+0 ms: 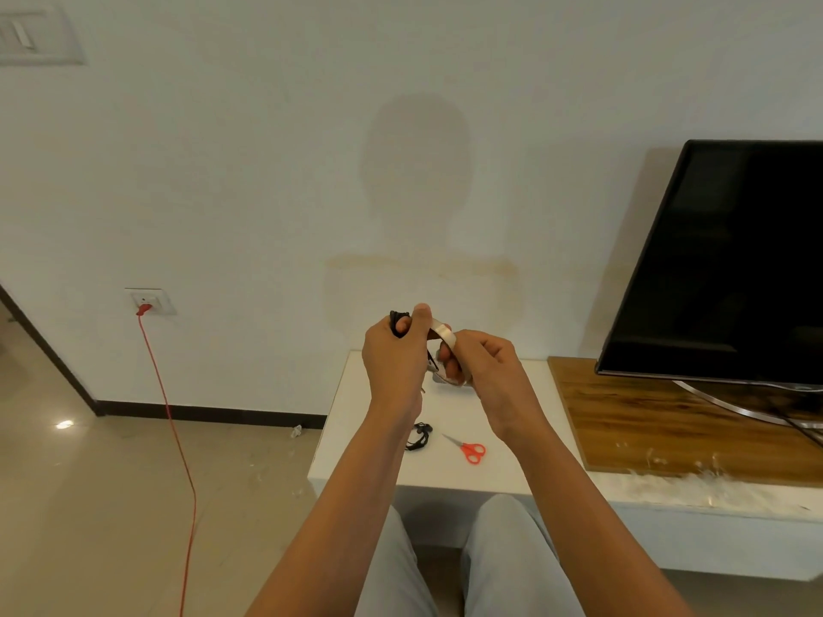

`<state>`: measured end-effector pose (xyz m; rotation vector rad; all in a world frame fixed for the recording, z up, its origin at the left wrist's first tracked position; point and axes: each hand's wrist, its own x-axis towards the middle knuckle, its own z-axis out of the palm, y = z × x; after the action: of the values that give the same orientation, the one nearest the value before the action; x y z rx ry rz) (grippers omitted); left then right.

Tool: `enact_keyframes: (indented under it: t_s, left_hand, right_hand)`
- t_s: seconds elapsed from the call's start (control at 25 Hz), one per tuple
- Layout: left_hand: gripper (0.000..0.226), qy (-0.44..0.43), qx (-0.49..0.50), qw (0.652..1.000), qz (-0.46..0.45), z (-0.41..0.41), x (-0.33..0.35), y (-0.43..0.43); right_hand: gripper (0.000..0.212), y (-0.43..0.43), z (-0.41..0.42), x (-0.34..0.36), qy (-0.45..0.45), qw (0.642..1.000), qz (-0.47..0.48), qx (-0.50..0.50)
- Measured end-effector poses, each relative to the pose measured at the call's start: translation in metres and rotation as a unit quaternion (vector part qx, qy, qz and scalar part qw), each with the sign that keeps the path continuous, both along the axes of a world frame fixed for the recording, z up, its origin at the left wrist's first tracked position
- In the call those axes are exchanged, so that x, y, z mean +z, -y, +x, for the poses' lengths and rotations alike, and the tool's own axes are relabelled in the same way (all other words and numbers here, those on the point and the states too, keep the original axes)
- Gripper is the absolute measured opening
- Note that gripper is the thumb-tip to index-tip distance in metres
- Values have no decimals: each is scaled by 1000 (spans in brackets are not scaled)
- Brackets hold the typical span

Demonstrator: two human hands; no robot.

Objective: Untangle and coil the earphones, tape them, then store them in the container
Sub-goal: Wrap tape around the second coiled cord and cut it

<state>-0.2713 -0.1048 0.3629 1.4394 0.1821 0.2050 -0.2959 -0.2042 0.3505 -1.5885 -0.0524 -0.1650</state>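
My left hand (394, 356) grips a coiled bundle of black earphones (397, 320), whose top loops stick out above my fingers. My right hand (481, 362) holds a roll of clear tape (446, 336) right beside the bundle, and a strip of tape runs from the roll toward my left thumb. Both hands are raised above the white table (365, 443). A second tangle of black earphones (418, 436) lies on the table below my hands, with red-handled scissors (470, 452) just to its right. I see no container.
A black TV (730, 260) stands on a wooden board (623, 420) at the right. A red cable (178, 438) hangs from a wall socket (149, 301) down to the tiled floor at the left. My knees (503, 549) are under the table's front edge.
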Motion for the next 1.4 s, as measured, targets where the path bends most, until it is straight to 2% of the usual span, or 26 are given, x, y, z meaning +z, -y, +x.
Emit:
enact_keyframes:
  t_s: [0.16,0.36,0.56,0.72,0.88,1.04,1.12,1.2,1.4]
  left_hand:
    - [54,7,-62,998,12,-10,4,-4]
    - [28,-4,-66,996,-55,-20,21,-11]
    - [39,-14,-79,992,-93,-28,33,-14]
    - [26,-5,-96,994,-61,-33,37,-16]
    - [50,4,-116,993,-36,-37,38,-17]
    - [16,15,-110,992,-56,-41,41,-15]
    - [15,16,-116,989,-90,-41,42,-16]
    - [18,3,-122,986,-115,-39,42,-17]
    - [21,20,-138,985,-99,-38,36,-22]
  right_hand:
    - [32,1,-8,15,-15,1000,8,-13]
    - [38,-1,-26,30,6,997,51,53]
    - [43,-2,-31,33,40,995,47,84]
    - [35,-4,-31,33,47,997,48,39]
    - [33,-3,-30,35,54,998,37,14]
    - [29,1,-29,32,83,994,31,63]
    - [30,3,-30,31,99,992,4,78]
    - [31,3,-31,31,102,993,-26,51]
    - [27,1,-31,30,92,995,-43,-23]
